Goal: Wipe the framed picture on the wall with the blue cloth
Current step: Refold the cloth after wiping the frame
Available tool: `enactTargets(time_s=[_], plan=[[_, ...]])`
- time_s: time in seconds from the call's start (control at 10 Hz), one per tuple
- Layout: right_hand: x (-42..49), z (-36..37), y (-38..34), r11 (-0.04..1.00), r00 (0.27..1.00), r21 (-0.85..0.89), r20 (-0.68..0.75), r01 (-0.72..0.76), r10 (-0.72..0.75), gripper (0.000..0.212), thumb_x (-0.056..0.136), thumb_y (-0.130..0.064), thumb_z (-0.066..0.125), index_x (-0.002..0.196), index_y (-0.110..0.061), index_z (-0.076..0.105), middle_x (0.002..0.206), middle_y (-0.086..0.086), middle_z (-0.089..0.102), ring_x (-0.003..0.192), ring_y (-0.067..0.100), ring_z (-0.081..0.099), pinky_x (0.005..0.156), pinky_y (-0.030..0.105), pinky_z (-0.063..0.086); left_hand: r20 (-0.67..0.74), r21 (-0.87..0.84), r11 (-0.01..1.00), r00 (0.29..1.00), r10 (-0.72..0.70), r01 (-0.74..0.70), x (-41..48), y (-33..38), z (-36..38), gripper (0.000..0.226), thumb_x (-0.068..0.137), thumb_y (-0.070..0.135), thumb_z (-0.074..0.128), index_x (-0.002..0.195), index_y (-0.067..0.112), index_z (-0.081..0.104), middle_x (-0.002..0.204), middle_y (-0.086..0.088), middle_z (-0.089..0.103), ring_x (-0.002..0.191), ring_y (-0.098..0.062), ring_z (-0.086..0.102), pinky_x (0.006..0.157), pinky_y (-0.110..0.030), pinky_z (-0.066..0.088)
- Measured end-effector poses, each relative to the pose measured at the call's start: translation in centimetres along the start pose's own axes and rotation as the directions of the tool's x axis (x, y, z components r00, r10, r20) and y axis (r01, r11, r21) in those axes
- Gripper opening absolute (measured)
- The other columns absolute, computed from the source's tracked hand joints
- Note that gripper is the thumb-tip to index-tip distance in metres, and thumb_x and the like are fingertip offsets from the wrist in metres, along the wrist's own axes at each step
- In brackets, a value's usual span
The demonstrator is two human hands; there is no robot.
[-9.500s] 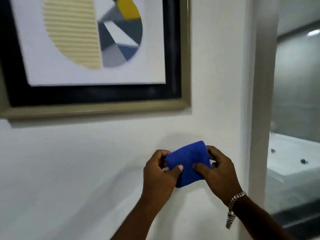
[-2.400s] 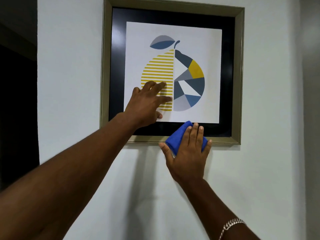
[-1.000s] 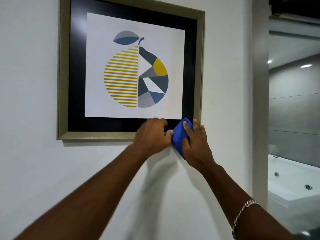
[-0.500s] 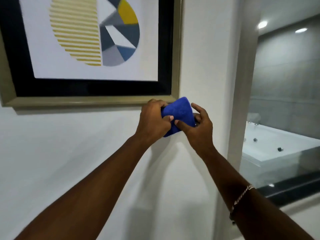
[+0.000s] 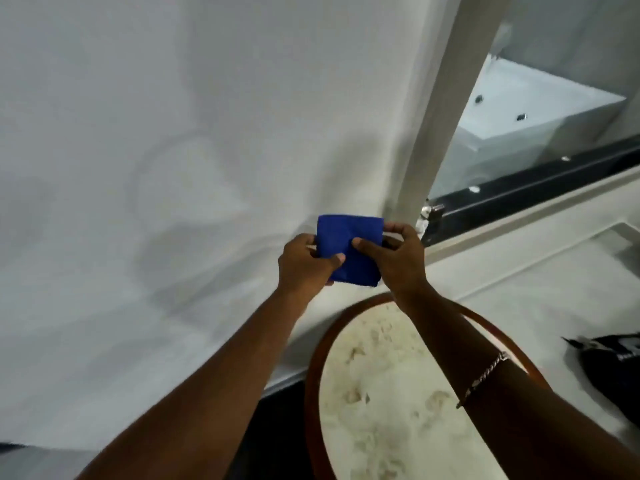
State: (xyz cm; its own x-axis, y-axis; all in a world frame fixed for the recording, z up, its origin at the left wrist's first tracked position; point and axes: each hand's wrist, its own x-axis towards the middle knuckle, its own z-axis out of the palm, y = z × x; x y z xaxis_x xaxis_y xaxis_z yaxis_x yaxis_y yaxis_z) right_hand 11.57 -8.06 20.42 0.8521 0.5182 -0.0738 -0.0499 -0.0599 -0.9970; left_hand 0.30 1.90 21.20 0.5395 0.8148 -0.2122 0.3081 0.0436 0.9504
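A folded blue cloth is held flat in front of the bare white wall, pinched from both sides. My left hand grips its left edge with the thumb across the front. My right hand grips its right edge, thumb also on the front. The framed picture is out of view above.
A round table with a brown rim and a pale marbled top stands below my hands. To the right, a white pillar borders a glass pane, with a white bathtub behind it. A dark bag lies at the right edge.
My view has dropped from the picture's lower edge down the wall to the round table. Both hands came down with the cloth and now hold it spread flat.
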Motion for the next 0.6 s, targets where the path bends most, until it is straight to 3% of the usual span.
enactTargets(time_s=[0.1,0.2,0.3,0.4,0.5,0.6], plan=[[1.7,-1.8,12.0,0.965,0.976,-0.151,0.023,-0.213,0.219,0.042,0.07,-0.016,0.083,0.104,-0.014,0.059,0.1,0.005,0.072,0.086,0.02,0.07,0.075,0.035,0.059,0.009,0.107,0.97,0.976,-0.218,0.216,1.7,-11.5,5.3,0.027,0.071,0.016,0.08,0.09,0.006,0.064,0.089,-0.014,0.071,0.078,-0.03,0.07,0.07,-0.046,0.062],[3.0,-2.9,18.5,0.912,0.948,-0.285,0.035,-0.295,0.317,0.039,0.071,-0.017,0.082,0.106,-0.011,0.065,0.104,0.008,0.073,0.093,0.026,0.068,0.084,0.041,0.057,0.03,0.105,0.935,0.939,-0.343,0.339,2.4,-17.6,7.8,0.018,0.069,0.013,0.08,0.074,0.008,0.064,0.081,-0.017,0.071,0.069,-0.029,0.07,0.066,-0.046,0.062],[4.6,-3.1,25.9,0.82,0.933,-0.494,0.044,-0.291,0.357,0.036,0.076,-0.023,0.078,0.109,-0.009,0.068,0.107,0.01,0.072,0.098,0.028,0.066,0.087,0.04,0.054,0.033,0.082,0.905,0.907,-0.42,0.417,3.7,-24.4,10.3,0.018,0.068,0.009,0.081,0.068,0.007,0.063,0.078,-0.017,0.07,0.067,-0.029,0.07,0.062,-0.044,0.063],[5.2,-2.8,29.5,0.706,0.942,-0.678,0.06,-0.205,0.331,0.04,0.08,-0.026,0.074,0.115,-0.007,0.066,0.115,0.014,0.069,0.106,0.031,0.062,0.093,0.039,0.048,0.112,0.178,0.898,0.899,-0.424,0.402,4.1,-27.5,11.1,0.016,0.07,0.01,0.078,0.072,0.01,0.063,0.078,-0.011,0.07,0.07,-0.024,0.069,0.067,-0.04,0.062],[5.9,-2.0,31.0,0.566,0.949,-0.819,0.098,-0.093,0.298,0.045,0.084,-0.027,0.069,0.123,-0.007,0.061,0.122,0.016,0.065,0.113,0.032,0.057,0.096,0.036,0.043,0.259,0.265,0.889,0.861,-0.438,0.373,4.5,-28.9,10.7,0.021,0.071,0.009,0.074,0.083,0.019,0.06,0.089,-0.005,0.069,0.081,-0.016,0.065,0.085,-0.039,0.058],[5.6,-1.3,30.5,0.543,0.953,-0.836,0.099,-0.076,0.285,0.049,0.086,-0.029,0.066,0.128,-0.007,0.055,0.126,0.016,0.062,0.116,0.032,0.055,0.097,0.037,0.043,0.261,0.259,0.913,0.887,-0.38,0.314,4.6,-28.3,9.6,0.035,0.075,0.014,0.071,0.109,0.014,0.06,0.111,-0.009,0.068,0.099,-0.021,0.065,0.094,-0.039,0.053]])
